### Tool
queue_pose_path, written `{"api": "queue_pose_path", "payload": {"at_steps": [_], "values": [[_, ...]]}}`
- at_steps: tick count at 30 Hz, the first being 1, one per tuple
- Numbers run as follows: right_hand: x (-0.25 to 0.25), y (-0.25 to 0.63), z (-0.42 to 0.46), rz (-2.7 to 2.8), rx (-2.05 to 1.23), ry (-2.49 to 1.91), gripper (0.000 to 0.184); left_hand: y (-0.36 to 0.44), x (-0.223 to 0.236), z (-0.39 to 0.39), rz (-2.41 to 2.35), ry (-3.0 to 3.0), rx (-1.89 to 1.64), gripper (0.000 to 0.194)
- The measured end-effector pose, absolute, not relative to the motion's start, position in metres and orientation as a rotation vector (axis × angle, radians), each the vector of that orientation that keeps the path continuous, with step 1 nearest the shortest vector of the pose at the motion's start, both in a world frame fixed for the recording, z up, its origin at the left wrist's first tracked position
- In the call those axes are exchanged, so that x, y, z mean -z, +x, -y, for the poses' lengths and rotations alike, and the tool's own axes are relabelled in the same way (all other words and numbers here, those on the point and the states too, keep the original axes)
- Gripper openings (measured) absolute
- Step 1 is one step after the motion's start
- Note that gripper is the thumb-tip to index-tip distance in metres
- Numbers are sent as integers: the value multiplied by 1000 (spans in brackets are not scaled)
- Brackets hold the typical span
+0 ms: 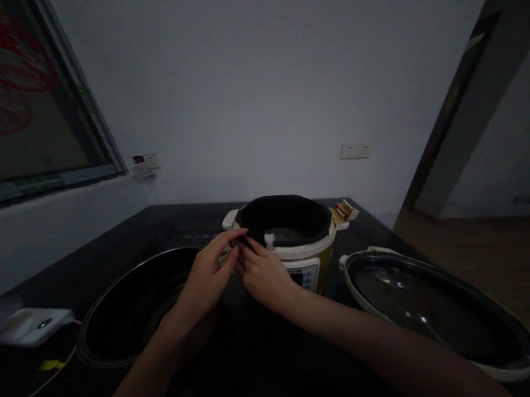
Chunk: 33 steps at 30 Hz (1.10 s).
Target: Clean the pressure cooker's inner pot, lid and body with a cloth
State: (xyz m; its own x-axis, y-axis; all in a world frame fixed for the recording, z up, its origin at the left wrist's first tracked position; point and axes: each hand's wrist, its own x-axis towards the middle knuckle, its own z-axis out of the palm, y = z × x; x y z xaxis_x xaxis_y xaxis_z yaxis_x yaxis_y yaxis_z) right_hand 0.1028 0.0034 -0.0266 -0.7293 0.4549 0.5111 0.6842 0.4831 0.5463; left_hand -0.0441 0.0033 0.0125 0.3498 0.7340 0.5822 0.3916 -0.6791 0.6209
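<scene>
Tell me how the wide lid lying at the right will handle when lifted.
The lid is probably stiff, its pale rim holding a smooth outline. Its dark face may be slippery, given the glossy reflections. It could tilt if lifted by one edge, being so wide.

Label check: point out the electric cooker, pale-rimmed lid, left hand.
Electric cooker (304,251), head view: front of white rim.
Pale-rimmed lid (431,311), head view: dark middle.
Left hand (206,270), head view: back of hand.
</scene>
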Motion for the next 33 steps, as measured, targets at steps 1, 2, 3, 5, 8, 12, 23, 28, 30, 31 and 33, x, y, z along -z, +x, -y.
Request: {"api": "queue_pose_path", "payload": {"at_steps": [1, 2, 3, 5, 8, 12, 23, 28, 30, 31, 33], "values": [[28, 107, -1, 2446, 1092, -939, 33, -42, -14, -5, -972, 2264, -1257, 36], [29, 110, 2, 2458, 1086, -917, 32, -39, -15, -7, -957, 2285, -1253, 35], [30, 112, 4, 2469, 1079, -898, 32, -37, -16, -10, -945, 2304, -1247, 35], [29, 116, 8, 2476, 1070, -869, 32, -32, -18, -16, -926, 2343, -1225, 34], [24, 118, 13, 2486, 1066, -855, 30, -26, -21, -25, -929, 2394, -1160, 33], [20, 117, 16, 2576, 1080, -863, 28, -19, -25, -29, -976, 2474, -990, 31], [139, 123, 25, 2748, 1069, -850, 33, -14, -18, -28, -1007, 2625, -970, 24], [168, 126, 26, 2787, 1056, -833, 31, -11, -19, -26, -1042, 2629, -956, 23], [167, 128, 26, 2772, 1057, -836, 30, -11, -18, -26, -1042, 2626, -958, 23], [164, 128, 27, 2761, 1058, -835, 30, -11, -17, -26, -1042, 2622, -964, 23], [153, 130, 27, 2735, 1061, -828, 31, -11, -15, -26, -1045, 2612, -980, 23]]}}
